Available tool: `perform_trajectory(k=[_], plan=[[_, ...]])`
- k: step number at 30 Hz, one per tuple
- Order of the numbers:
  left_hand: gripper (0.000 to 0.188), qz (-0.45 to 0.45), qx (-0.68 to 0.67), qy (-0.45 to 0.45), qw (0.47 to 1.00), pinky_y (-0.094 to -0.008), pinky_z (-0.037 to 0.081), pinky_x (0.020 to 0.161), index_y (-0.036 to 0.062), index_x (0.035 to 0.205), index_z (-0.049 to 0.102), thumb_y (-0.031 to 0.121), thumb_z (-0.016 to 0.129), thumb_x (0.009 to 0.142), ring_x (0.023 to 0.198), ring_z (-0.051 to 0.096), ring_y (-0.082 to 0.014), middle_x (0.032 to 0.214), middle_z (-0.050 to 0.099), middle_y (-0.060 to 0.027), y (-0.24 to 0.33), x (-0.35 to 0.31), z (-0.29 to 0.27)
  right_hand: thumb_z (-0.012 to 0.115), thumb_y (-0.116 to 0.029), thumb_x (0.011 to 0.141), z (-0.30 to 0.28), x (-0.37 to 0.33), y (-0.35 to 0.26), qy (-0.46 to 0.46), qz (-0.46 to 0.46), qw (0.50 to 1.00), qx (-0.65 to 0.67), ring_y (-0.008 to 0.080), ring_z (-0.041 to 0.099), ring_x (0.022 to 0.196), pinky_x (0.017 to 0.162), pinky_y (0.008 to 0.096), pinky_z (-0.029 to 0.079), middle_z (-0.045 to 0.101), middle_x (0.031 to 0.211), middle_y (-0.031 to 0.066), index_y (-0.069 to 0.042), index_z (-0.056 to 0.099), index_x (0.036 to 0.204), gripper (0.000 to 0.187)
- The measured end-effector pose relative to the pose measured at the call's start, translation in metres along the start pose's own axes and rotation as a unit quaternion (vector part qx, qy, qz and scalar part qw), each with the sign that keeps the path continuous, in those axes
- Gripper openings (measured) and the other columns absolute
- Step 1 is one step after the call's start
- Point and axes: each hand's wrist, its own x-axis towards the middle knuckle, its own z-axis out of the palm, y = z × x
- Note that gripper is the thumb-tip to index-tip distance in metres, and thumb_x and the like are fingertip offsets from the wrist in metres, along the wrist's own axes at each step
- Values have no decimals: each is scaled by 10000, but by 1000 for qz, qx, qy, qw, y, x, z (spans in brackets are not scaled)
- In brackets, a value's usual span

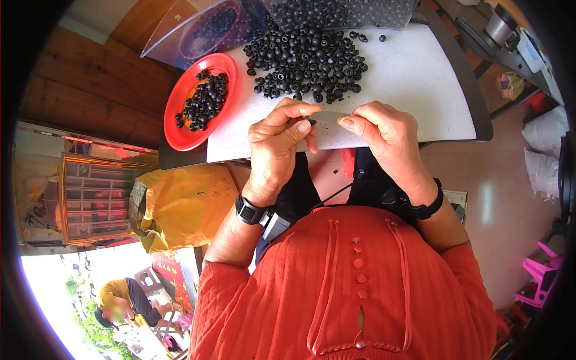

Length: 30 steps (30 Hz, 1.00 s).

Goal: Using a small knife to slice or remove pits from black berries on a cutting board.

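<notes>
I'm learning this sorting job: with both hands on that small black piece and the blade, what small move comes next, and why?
Probably trim, then drop the piece onto the red plate. The left hand pinches it against the thin grey blade held by the right hand; the plate already holds similar pieces, apart from the pile.

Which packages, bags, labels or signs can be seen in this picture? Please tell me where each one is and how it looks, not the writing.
Yellow bag: left of the person, below the table; crumpled, with dark handwriting.
Red sign: lower left, below the yellow bag; panel with yellow characters.
White sacks: on the floor, far right; bulging, plain.
Clear plastic bag: top left, at the table edge; holds small black parts.
</notes>
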Motion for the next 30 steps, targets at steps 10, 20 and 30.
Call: perform_trajectory(k=[10,20,30], plan=[[268,-13,-5,4,1000,-306,589,661,-78,1266,697,-17,597,1025,883,651,-196,1095,626,-113,3,0,1,794,-205,932,-1,-2,-3,2,55,997,47,246,580,554,538,379,440,611,662,93,-36,677,807,240],[269,-43,-31,-11,999,-287,584,661,-64,1235,730,-84,583,1011,881,655,-174,1133,630,-95,6,1,-2,798,-216,924,-1,-1,-2,-2,38,999,15,261,591,565,549,394,449,613,664,94,-39,679,804,245],[251,-31,-32,30,999,-280,572,648,-55,1188,746,-90,591,993,856,653,-164,1087,642,-85,17,-4,-4,794,-120,916,-2,-3,-7,-12,47,997,55,203,566,581,556,346,445,604,683,88,-9,703,838,163]])
